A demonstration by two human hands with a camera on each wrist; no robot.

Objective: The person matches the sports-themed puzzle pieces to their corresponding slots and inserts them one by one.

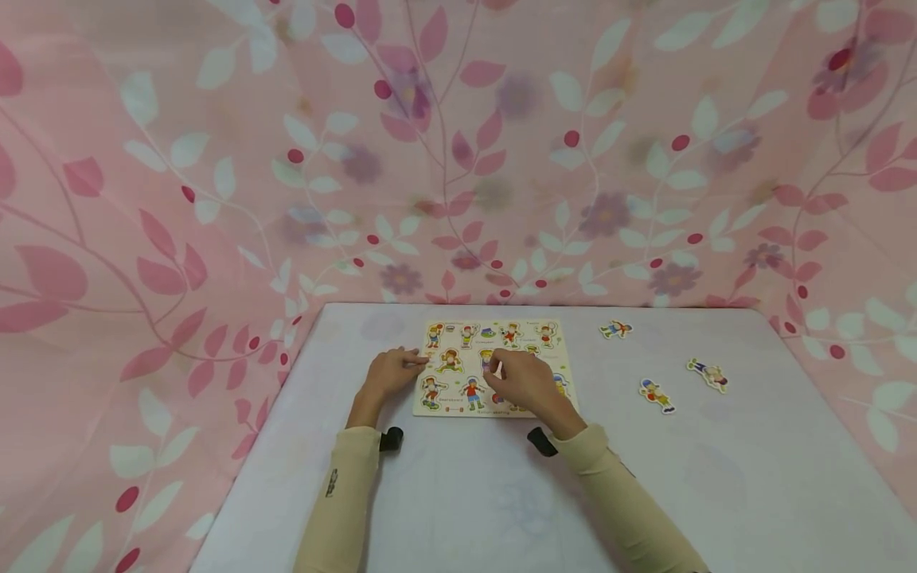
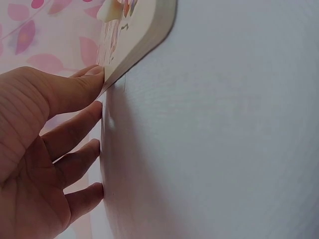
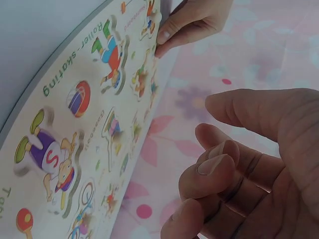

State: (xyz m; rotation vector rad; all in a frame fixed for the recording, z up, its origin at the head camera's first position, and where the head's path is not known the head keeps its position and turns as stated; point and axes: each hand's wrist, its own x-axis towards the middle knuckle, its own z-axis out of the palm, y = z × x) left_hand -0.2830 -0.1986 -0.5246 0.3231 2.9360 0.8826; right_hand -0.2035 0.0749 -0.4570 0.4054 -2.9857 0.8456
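A wooden peg puzzle board [image 1: 423,409] with cartoon sports figures lies on the table. My left hand [image 1: 390,372] is at its left edge; in the left wrist view the thumb touches the board's edge [image 2: 139,47] and the other fingertips rest on the table beside it. Over the right middle of the board is my right hand [image 1: 526,379]. In the right wrist view its thumb and loosely bent fingers [image 3: 214,169] stand apart with nothing between them. Below them, a baseball figure [image 3: 52,159] and a roller-skating figure [image 3: 112,59] sit on the board.
Three loose figure pieces lie right of the board: one in red and blue [image 1: 617,329] at the back, one tilted [image 1: 708,375] farther right, and one with a blue cap [image 1: 657,395] nearer. A pink floral curtain [image 1: 458,159] hangs behind the white-covered table [image 1: 458,493].
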